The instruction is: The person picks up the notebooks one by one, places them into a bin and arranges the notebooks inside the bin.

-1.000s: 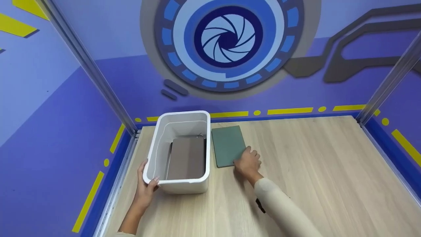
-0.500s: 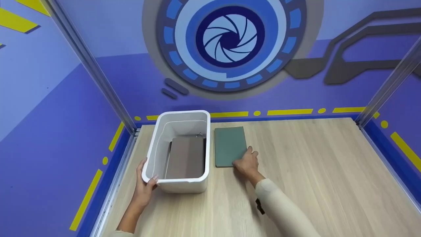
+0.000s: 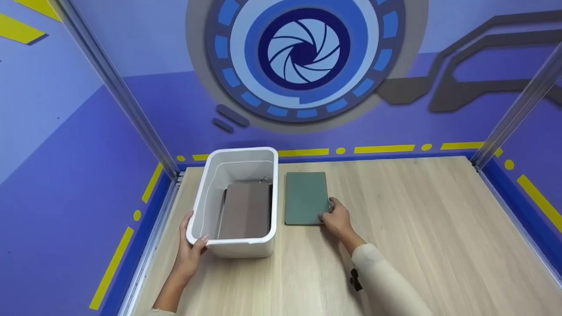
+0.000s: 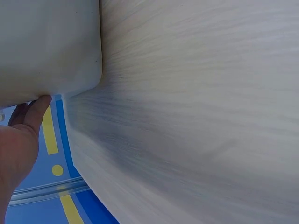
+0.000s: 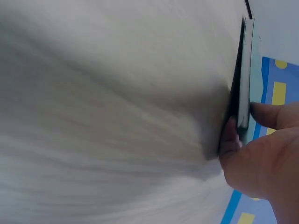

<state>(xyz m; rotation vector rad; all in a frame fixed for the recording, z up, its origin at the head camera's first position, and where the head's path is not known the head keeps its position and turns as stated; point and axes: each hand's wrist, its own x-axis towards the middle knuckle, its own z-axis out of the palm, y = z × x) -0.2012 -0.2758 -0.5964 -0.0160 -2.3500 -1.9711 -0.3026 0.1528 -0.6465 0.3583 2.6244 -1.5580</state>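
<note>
A white plastic bin (image 3: 241,250) stands on the table at centre left. My left hand (image 3: 188,256) grips its near left corner, thumb over the rim and fingers along the outer wall; the left wrist view shows those fingers (image 4: 35,114) against the bin's side. Right of the bin lies a green hardcover notebook (image 3: 306,197). At its near right corner my right hand (image 3: 339,219) pinches it. In the right wrist view the thumb (image 5: 265,115) is on the cover and a finger (image 5: 230,133) is at the underside, with the pale page edge (image 5: 245,70) between.
Inside the bin lies a brown notebook (image 3: 246,210), over something dark-edged and partly hidden. A small thin ring (image 3: 264,180) shows at the bin's far inner end. Patterned blue panels (image 3: 377,127) border the wooden table (image 3: 417,210) behind and on both sides.
The green notebook has turned from slightly tilted to straight and shifted a little towards me. My right hand has moved slightly right with its corner. The left hand keeps its hold on the bin.
</note>
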